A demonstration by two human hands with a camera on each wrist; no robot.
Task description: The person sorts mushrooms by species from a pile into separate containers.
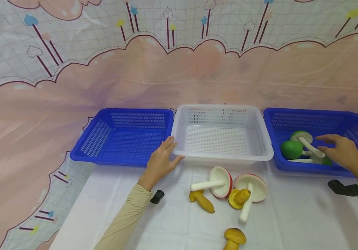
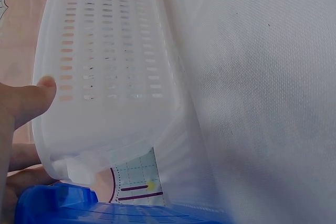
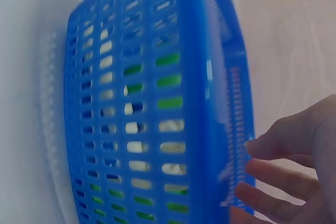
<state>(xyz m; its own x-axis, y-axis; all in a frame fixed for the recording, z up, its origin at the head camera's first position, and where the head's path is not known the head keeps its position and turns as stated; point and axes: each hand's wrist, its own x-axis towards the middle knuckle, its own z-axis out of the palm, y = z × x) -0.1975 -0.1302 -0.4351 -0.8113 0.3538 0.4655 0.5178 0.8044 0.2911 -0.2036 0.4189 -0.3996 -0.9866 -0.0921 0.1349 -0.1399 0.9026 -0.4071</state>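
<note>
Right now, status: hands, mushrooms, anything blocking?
Right fingers empty, by green mushrooms. Left fingers at white basket. One yellow mushroom overlaps a red one.

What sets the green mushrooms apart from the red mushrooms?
The green mushrooms have green caps; the red mushrooms show red cap edges. The green mushrooms lie in the right-hand blue basket; the red mushrooms lie on the white tablecloth. Both have white stems.

Behind a white table (image 1: 307, 222), a patterned backdrop (image 1: 179, 78), probably plastic sheeting, shows peach scallops below dark printed sticks, some topped with blue stars.
</note>
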